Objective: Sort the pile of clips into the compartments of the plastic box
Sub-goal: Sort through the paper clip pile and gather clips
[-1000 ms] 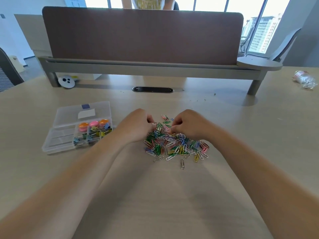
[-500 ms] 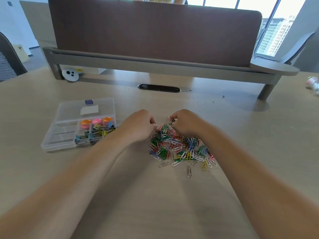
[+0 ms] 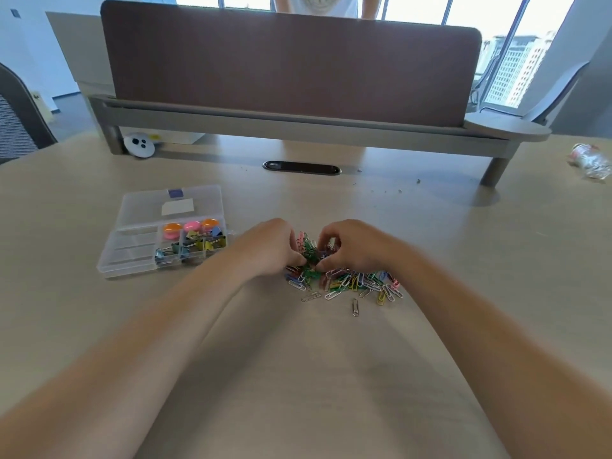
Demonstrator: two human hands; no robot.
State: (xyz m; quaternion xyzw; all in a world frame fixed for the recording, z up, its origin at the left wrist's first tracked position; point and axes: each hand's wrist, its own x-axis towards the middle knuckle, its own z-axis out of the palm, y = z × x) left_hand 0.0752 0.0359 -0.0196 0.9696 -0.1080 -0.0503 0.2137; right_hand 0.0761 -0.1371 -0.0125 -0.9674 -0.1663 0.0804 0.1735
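A pile of coloured paper clips (image 3: 351, 281) lies on the desk in front of me. My left hand (image 3: 265, 248) rests on the pile's left side, its fingers curled into the clips. My right hand (image 3: 356, 245) sits on the far middle of the pile, fingertips pinched down among the green and red clips. What each hand grips is hidden by the fingers. The clear plastic box (image 3: 132, 256) stands open to the left, lid folded back; its right compartments hold binder clips (image 3: 195, 246) and round coloured magnets (image 3: 190, 226). The left compartments look empty.
A brown desk divider (image 3: 288, 67) on a grey rail crosses the far side, with a cable slot (image 3: 301, 167) before it. A crumpled plastic bottle (image 3: 591, 159) lies at the far right, a white round gadget (image 3: 138, 145) at the far left. A person stands behind the divider.
Both hands have stayed on the pile and drawn closer together, bunching clips between them. The camera view shifted slightly.
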